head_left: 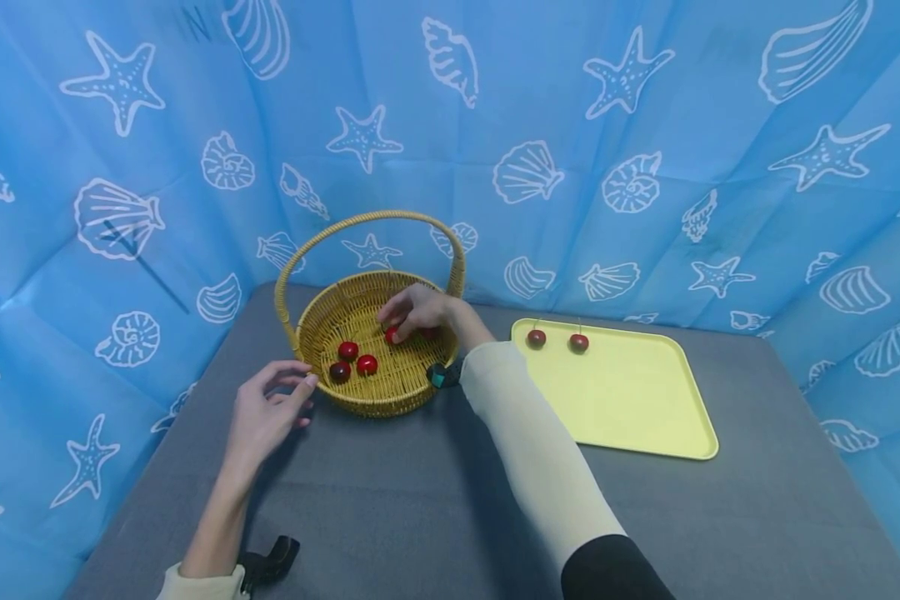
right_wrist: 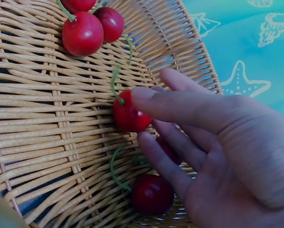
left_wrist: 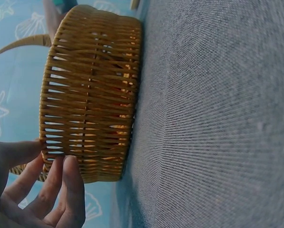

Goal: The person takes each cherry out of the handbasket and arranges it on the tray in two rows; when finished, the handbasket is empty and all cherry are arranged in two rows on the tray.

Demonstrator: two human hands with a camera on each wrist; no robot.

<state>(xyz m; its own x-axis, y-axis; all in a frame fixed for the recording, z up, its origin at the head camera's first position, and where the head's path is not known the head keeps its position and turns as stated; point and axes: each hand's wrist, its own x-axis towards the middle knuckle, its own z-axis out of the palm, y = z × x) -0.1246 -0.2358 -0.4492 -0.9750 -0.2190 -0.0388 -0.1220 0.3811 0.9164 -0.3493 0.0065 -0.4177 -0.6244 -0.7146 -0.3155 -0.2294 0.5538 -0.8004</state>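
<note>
1. Your right hand (head_left: 417, 310) is inside the wicker basket (head_left: 322, 321), and its grip pinches one cherry (right_wrist: 130, 114) between thumb and fingertips, low against the woven floor.
2. In the right wrist view you can count two more cherries under that hand: one (right_wrist: 151, 194) beneath the palm, and another largely hidden behind the fingers.
3. Three further cherries (head_left: 352, 360) lie together on the basket floor toward its left side, apart from your right hand.
4. That makes six cherries in the basket, though the hidden one is hard to tell clearly.
5. Your left hand (head_left: 264, 410) rests beside the basket's outer wall, its grip loose and holding nothing, the fingertips (left_wrist: 61, 166) just touching the weave near the rim.
6. One yellow tray (head_left: 630, 408) lies to the right of the basket, with two cherries (head_left: 557, 340) side by side near its far edge.
7. Basket and tray both stand on a grey counter (head_left: 420, 517).
8. A blue cloth (head_left: 645, 125) printed with white shells and starfish hangs round the counter on three sides.
</note>
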